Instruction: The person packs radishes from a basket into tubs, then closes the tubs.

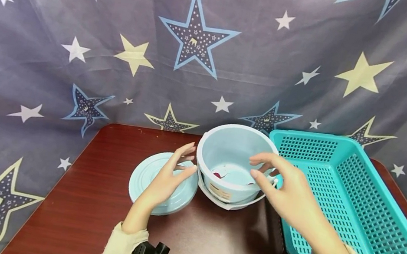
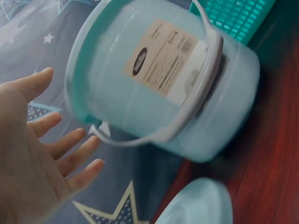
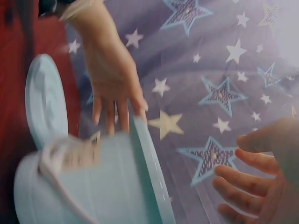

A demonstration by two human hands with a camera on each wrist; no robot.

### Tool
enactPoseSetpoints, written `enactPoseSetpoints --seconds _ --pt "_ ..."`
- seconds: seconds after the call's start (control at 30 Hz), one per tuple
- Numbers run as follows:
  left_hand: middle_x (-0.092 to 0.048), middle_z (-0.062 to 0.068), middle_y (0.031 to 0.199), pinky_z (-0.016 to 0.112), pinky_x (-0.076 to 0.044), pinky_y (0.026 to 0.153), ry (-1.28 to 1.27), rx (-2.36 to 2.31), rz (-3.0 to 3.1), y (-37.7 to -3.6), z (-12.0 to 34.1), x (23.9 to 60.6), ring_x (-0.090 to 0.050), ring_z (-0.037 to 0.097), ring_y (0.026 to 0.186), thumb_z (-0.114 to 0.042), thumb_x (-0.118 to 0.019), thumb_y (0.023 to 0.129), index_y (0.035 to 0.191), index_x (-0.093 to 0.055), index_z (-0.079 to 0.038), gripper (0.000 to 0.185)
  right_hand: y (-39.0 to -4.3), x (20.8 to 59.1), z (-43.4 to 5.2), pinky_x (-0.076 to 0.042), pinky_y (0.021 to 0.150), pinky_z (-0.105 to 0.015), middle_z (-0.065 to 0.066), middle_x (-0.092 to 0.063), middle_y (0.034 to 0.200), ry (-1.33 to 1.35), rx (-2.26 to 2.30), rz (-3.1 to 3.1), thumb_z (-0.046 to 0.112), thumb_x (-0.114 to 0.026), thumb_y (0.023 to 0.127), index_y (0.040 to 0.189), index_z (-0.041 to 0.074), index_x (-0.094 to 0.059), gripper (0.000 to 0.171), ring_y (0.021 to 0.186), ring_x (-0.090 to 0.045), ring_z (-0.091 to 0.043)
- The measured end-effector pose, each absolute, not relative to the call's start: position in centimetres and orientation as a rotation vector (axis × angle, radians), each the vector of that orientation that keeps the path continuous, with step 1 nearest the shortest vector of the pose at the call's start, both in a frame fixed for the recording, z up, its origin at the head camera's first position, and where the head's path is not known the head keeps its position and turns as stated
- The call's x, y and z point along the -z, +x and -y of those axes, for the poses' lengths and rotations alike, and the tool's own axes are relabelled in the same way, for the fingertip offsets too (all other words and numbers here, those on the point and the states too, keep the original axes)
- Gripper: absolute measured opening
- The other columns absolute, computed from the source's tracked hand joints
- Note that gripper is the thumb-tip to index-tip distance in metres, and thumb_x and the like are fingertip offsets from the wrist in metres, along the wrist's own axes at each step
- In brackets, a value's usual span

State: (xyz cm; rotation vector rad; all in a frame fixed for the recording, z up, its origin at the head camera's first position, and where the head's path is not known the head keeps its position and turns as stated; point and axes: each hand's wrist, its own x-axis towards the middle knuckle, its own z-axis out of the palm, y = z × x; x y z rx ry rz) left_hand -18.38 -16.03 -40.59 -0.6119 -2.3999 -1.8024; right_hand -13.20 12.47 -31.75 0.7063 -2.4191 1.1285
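A: Start with the big things. What is on the bench [image 1: 98, 199]?

B: A star-printed cloth [image 1: 82, 38] hangs behind it. On the right sits a teal basket [image 1: 368, 239], empty as far as I can see. The pail [image 1: 223, 152] stands mid-bench, just beside the basket's near corner, upright and open. Its lid [image 1: 145, 171] lies flat to the left, touching or nearly touching the pail.

A: And the pail itself, how do you judge it handles?

B: Thin pale-blue plastic, so light and fairly stiff, though I expect the wall flexes if squeezed. The surface looks smooth and glossy, so probably slippery to bare fingers. Only a few small reddish scraps lie in the bottom, adding next to no weight.

A: Where would you take hold?

B: The thick white rim [image 1: 204, 162] gives the surest purchase, one hand each side. The white bail handle [image 2: 205, 88] hangs down the labelled front; it also suits a one-handed lift.

A: The hands?

B: The left hand [image 1: 170, 174] is spread, fingers straight, above the lid and right at the pail's left side; whether it touches I cannot tell. The right hand [image 1: 285, 187] is relaxed, fingers loosely extended over the right rim, gripping nothing.
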Motion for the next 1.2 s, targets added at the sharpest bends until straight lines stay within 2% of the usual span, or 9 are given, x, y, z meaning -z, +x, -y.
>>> enactPoseSetpoints --seconds 0.23,0.47,0.63,0.83,1.03,1.2 --pt "-0.048 0.009 0.145 0.055 -0.036 0.103 -0.555 1.712 2.401 -17.5 19.0 40.5 -0.046 0.035 0.131 -0.015 -0.061 0.099 0.148 -0.044 -0.014 0.052 -11.9 32.8 -8.8 -0.048 0.076 -0.025 0.009 -0.068 0.101 0.8 -1.323 2.25 0.002 -0.071 0.089 0.111 0.013 -0.07 0.025 0.088 -0.06 -0.008" --pt "-0.049 0.007 0.146 0.049 -0.037 0.103 -0.434 1.639 2.415 -17.4 21.9 40.4 -0.045 0.026 0.133 -0.016 -0.06 0.1 0.145 -0.048 -0.012 0.047 -11.7 35.1 -4.8 -0.05 0.079 -0.03 0.005 -0.069 0.101 0.791 -1.567 2.216 0.006 -0.069 0.092 0.111 0.014 -0.07 0.02 0.089 -0.061 -0.01" --pt "-0.05 0.012 0.145 0.052 -0.034 0.105 -0.353 1.6 2.457 -17.4 23.7 40.4 -0.045 0.028 0.133 -0.019 -0.059 0.101 0.145 -0.048 -0.008 0.046 -12.0 36.9 -2.3 -0.051 0.079 -0.029 0.003 -0.069 0.103 0.741 -1.731 2.177 0.008 -0.068 0.093 0.112 0.017 -0.069 0.021 0.091 -0.062 -0.013" --pt "-0.048 0.017 0.144 0.056 -0.03 0.109 -0.266 1.557 2.543 -17.5 25.6 41.1 -0.042 0.034 0.134 -0.028 -0.056 0.102 0.145 -0.048 -0.009 0.048 -12.3 38.7 0.2 -0.051 0.079 -0.029 -0.001 -0.07 0.104 0.664 -1.898 2.164 0.008 -0.067 0.093 0.113 0.015 -0.069 0.022 0.092 -0.062 -0.016" --pt "-0.045 0.019 0.147 0.053 -0.028 0.112 -0.22 1.535 2.612 -17.7 26.9 42.0 -0.039 0.035 0.136 -0.03 -0.053 0.104 0.147 -0.044 -0.005 0.05 -12.5 40.6 2.1 -0.051 0.077 -0.028 0.003 -0.069 0.107 0.599 -1.988 2.223 0.009 -0.067 0.093 0.116 0.016 -0.068 0.024 0.095 -0.062 -0.015" --pt "-0.044 0.021 0.147 0.053 -0.027 0.112 -0.2 1.549 2.649 -18.0 27.4 43.1 -0.039 0.035 0.136 -0.03 -0.049 0.105 0.147 -0.043 -0.003 0.05 -12.8 42.6 2.9 -0.05 0.076 -0.027 -0.002 -0.069 0.111 0.527 -1.983 2.28 0.011 -0.066 0.094 0.117 0.014 -0.067 0.024 0.097 -0.061 -0.017"
